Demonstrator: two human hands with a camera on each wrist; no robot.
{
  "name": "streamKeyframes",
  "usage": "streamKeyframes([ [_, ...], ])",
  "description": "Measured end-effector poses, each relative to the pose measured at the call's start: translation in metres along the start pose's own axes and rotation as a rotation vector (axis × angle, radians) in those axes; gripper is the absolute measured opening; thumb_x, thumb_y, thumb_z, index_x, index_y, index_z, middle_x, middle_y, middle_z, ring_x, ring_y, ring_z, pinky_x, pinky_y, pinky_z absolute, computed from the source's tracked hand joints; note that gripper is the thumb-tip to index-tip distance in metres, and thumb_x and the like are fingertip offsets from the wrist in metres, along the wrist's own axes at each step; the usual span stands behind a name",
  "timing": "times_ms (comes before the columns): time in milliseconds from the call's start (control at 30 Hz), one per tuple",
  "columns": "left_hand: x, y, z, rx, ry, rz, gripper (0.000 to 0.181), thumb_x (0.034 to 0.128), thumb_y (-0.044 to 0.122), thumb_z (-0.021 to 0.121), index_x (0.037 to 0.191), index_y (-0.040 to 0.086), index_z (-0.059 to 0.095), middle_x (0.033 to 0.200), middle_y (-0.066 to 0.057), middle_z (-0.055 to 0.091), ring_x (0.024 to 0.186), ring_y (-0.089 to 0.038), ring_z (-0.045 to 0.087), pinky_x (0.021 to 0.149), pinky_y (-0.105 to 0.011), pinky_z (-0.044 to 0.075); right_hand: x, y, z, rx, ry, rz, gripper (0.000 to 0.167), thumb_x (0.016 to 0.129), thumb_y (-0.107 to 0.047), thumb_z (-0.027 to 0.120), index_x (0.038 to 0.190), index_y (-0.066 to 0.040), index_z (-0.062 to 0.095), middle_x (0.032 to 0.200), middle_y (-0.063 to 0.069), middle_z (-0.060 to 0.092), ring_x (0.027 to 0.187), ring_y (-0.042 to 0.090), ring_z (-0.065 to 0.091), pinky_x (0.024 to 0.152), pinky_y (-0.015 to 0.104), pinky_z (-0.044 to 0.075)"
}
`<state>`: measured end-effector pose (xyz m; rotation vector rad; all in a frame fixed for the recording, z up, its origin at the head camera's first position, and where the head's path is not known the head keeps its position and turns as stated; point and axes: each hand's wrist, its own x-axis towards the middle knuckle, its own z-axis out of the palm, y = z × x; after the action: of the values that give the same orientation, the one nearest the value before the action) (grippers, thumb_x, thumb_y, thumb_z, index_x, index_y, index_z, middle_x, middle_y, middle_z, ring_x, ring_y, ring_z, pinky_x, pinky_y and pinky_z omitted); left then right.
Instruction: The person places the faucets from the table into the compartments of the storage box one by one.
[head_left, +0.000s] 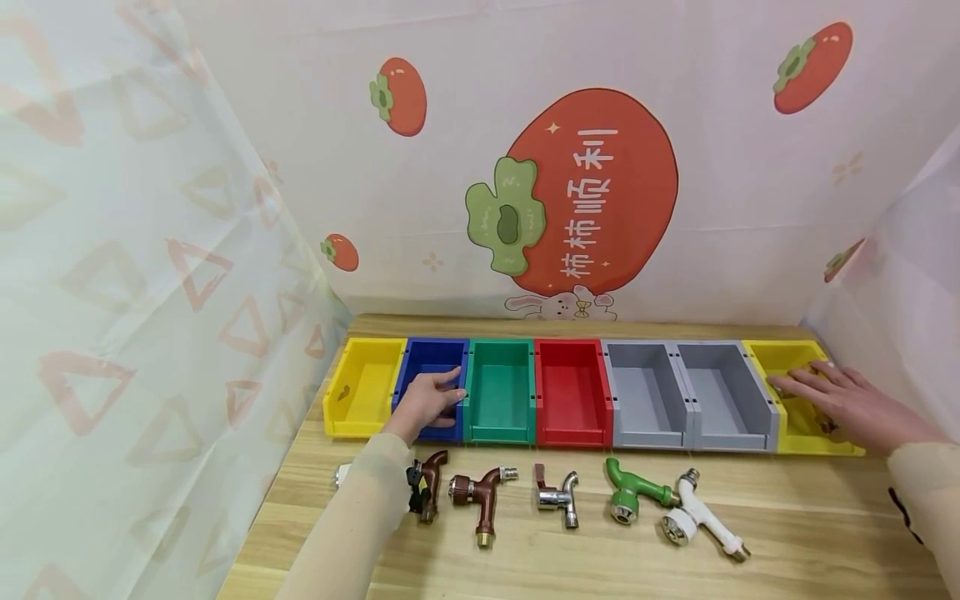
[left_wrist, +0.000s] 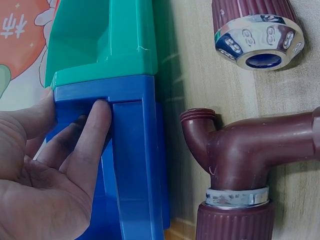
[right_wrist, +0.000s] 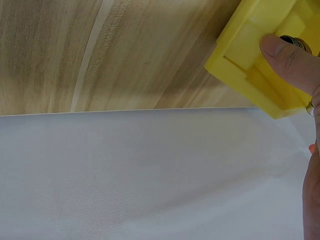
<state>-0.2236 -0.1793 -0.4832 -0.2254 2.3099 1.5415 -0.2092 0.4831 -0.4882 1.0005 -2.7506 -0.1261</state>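
Observation:
My left hand (head_left: 429, 402) reaches into the blue bin (head_left: 433, 354). Its fingers (left_wrist: 90, 137) touch the inside of the wall beside the green bin (head_left: 498, 387), and one fingertip lies at the rim. Over the right-hand yellow bin (head_left: 776, 356) spreads my right hand (head_left: 851, 402), fingers outstretched. Under it, mostly hidden, lies a faucet whose threaded metal end (right_wrist: 298, 44) shows beside the thumb (right_wrist: 287, 57). Near the left hand, a dark brown faucet (head_left: 430, 492) and another brown faucet (head_left: 483, 496) lie on the table.
Between the hands stand a red bin (head_left: 573, 392) and two grey bins (head_left: 648, 392); another yellow bin (head_left: 366, 387) ends the row at left. In front lie chrome (head_left: 557, 497), green (head_left: 633, 487) and white (head_left: 701, 517) faucets. Printed cloth (head_left: 442, 192) hangs behind the wooden table (head_left: 585, 575).

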Motion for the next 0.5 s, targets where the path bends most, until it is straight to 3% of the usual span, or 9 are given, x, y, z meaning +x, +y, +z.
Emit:
streamKeyframes([
  [267,-0.002,0.0016,0.0008,0.002,0.0,0.008,0.058,0.1025,0.022,0.064,0.156,0.029,0.044,0.148,-0.012,0.057,0.123,-0.03,0.064,0.084,-0.04,0.063,0.0017,0.0015,0.0006,0.027,0.013,-0.028,0.134,0.042,0.012,0.096,0.158,-0.015,0.036,0.134,0.021,0.057,0.121,0.047,0.046,0.127,0.046,-0.007],
  [500,-0.0014,0.0017,0.0009,0.001,0.004,-0.001,0.059,0.1024,0.021,0.065,0.156,0.031,0.044,0.148,-0.012,0.057,0.125,-0.03,0.063,0.083,-0.039,0.063,0.0026,0.0064,0.0024,0.023,0.013,-0.025,0.133,0.043,0.007,0.098,0.158,-0.013,0.035,0.131,0.02,0.06,0.12,0.042,0.045,0.126,0.036,-0.012],
])
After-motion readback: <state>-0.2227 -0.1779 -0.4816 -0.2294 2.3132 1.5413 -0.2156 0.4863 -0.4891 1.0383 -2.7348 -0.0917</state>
